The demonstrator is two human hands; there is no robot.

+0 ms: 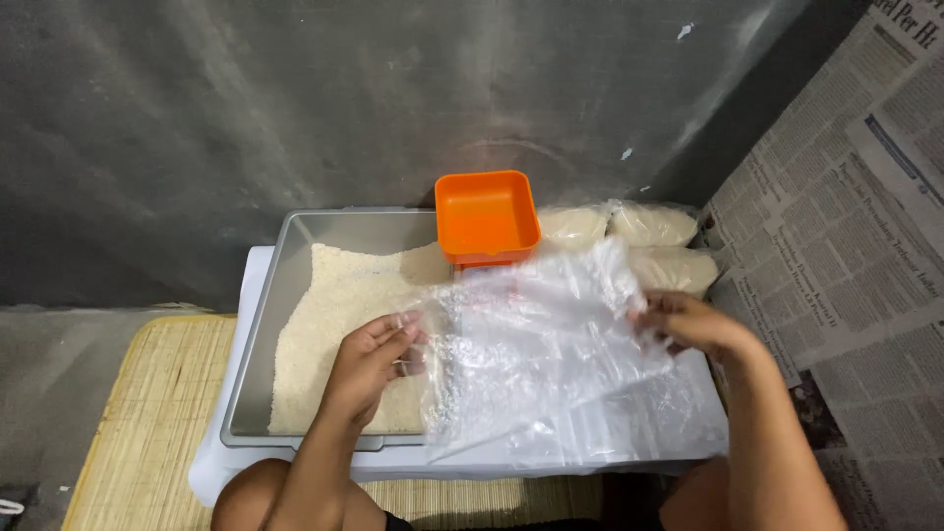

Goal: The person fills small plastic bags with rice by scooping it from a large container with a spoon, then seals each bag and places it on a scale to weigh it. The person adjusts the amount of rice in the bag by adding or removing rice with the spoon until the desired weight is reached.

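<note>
Between both hands (536, 334), clear plastic bag (541, 364)

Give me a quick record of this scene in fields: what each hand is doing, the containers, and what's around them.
Left hand: pinching the left edge of a clear plastic bag
Right hand: gripping the bag's right edge
Tray: grey, holds white rice
Orange tub: square, empty, behind the bag
Filled bags: stacked at back right
Floor: woven mat, newspaper at right

One orange tub (487, 216), one grey tray (295, 258) of rice, three filled bags (651, 224), one clear empty bag (551, 364), two hands.
</note>
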